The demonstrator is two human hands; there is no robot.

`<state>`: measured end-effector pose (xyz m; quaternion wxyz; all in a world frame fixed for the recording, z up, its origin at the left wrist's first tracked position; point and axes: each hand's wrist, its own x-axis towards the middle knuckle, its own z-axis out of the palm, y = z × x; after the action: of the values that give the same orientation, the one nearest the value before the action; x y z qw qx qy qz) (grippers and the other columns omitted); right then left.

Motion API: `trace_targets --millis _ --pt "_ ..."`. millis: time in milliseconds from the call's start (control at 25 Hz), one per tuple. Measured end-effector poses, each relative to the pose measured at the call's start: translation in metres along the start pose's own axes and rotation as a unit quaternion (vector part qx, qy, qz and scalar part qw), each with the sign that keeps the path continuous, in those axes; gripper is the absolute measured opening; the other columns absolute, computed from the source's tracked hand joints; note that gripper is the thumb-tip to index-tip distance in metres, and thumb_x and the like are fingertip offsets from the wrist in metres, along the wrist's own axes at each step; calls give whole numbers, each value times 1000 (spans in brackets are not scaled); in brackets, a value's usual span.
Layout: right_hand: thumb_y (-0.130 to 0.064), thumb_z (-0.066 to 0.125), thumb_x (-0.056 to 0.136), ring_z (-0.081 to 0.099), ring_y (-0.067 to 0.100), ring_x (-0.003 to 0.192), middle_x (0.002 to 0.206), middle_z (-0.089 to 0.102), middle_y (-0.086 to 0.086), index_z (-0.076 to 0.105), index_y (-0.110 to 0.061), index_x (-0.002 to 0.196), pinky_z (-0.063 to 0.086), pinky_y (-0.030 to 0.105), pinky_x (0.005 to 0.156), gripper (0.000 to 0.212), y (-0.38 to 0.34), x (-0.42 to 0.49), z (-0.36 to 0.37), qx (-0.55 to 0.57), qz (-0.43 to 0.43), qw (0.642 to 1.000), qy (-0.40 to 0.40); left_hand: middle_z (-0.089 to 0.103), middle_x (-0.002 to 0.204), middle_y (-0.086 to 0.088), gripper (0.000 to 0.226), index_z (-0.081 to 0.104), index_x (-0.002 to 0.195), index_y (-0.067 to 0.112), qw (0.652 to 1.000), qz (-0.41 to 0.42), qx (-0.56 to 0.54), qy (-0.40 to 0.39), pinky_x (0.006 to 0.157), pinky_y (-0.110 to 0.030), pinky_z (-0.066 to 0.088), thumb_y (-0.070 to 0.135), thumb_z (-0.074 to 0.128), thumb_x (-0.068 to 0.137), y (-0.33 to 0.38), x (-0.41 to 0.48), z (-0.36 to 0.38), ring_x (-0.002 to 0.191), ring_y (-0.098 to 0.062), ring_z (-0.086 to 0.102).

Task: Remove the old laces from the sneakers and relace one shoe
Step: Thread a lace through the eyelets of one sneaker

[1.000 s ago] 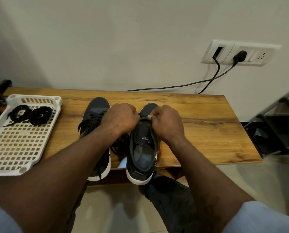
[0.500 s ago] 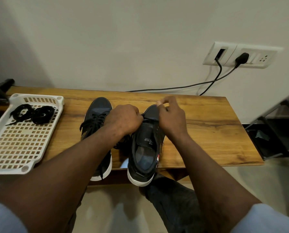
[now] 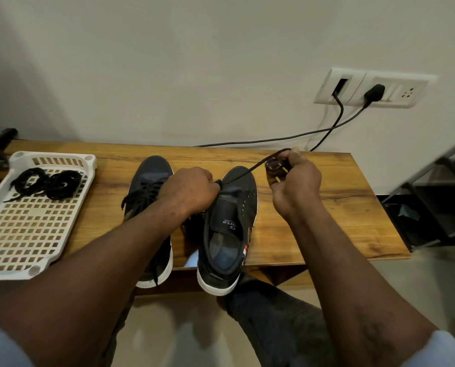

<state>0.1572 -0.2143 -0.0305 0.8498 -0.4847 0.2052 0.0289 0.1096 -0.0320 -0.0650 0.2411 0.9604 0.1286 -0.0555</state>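
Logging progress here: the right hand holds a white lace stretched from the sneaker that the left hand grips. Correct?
Not quite: the lace is black, not white. The head view shows the right hand holding it stretched from the sneaker that the left hand grips.

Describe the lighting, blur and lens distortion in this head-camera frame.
Head view: soft, even light, no hard glare, faint shadows of the black power cables on the white wall; wide-angle bowing curves the edge of the brown wooden table and swells the forearms; fingertips of the right hand, pinching the black shoelace, smear with motion blur.
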Motion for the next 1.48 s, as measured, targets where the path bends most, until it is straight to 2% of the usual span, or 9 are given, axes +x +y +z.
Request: trace_targets --millis 120,200,400,480,640,760,1080,1280,1480 --pt "-13 42 110 55 16 63 66 61 2 54 -19 97 43 30 65 19 11 0 3 83 91 992 -12 68 87 1 26 68 87 22 1000 0 -1 -10 71 -34 51 38 52 100 4 -1 3 80 -19 62" --pt "-26 55 107 49 11 60 70 53 -6 52 -18 101 37 30 59 10 19 4 -1 -228 -17 973 -28 67 87 0 26 67 87 22 1000 -1 -2 -13 69 -33 48 38 51 100 6 -1 3 80 -19 61" --pt "-47 69 97 67 24 85 90 71 0 73 -24 103 55 34 67 25 52 -2 -9 -747 -198 612 -167 67 79 -1 24 67 79 21 1000 12 -15 13 65 -34 51 39 61 95 6 0 -1 76 -21 63" --pt "-41 69 99 67 21 82 83 70 -3 75 -24 93 45 28 60 19 51 -2 -4 -725 -213 631 -173 67 75 -2 31 69 75 19 1000 11 -15 6 62 -34 52 41 60 96 2 0 -2 72 -22 63" --pt "-32 66 103 60 8 79 85 70 -9 68 -23 80 48 28 71 24 20 5 2 -397 -238 882 -89 71 73 -6 43 72 71 15 1000 3 -22 -11 68 -41 61 46 58 97 -2 -2 -4 69 -26 69" --pt "-23 50 111 38 9 59 101 79 3 56 -15 89 34 25 53 24 8 3 2 -170 -83 978 -87 71 73 -8 45 72 73 13 1000 -1 -21 -23 70 -43 61 48 58 98 -2 -2 -6 72 -29 71" --pt "-33 48 112 39 8 58 72 57 -1 54 -20 85 32 30 60 30 8 7 0 -228 -141 962 -53 76 96 -9 9 74 97 17 902 -38 -425 72 47 -25 37 25 74 95 1 5 -40 50 -13 51" --pt "-28 57 106 52 14 70 81 63 -1 57 -22 99 39 34 62 10 22 17 -5 -313 -104 943 -37 69 101 4 23 72 104 27 905 17 -379 192 54 -14 47 6 69 95 -5 6 -45 75 -14 65" --pt "-32 64 97 56 19 77 84 61 0 63 -16 92 39 30 61 17 27 16 -18 -654 -122 745 -47 67 116 11 5 73 95 35 982 105 -109 115 94 -34 44 32 71 94 3 1 -20 117 -17 57"
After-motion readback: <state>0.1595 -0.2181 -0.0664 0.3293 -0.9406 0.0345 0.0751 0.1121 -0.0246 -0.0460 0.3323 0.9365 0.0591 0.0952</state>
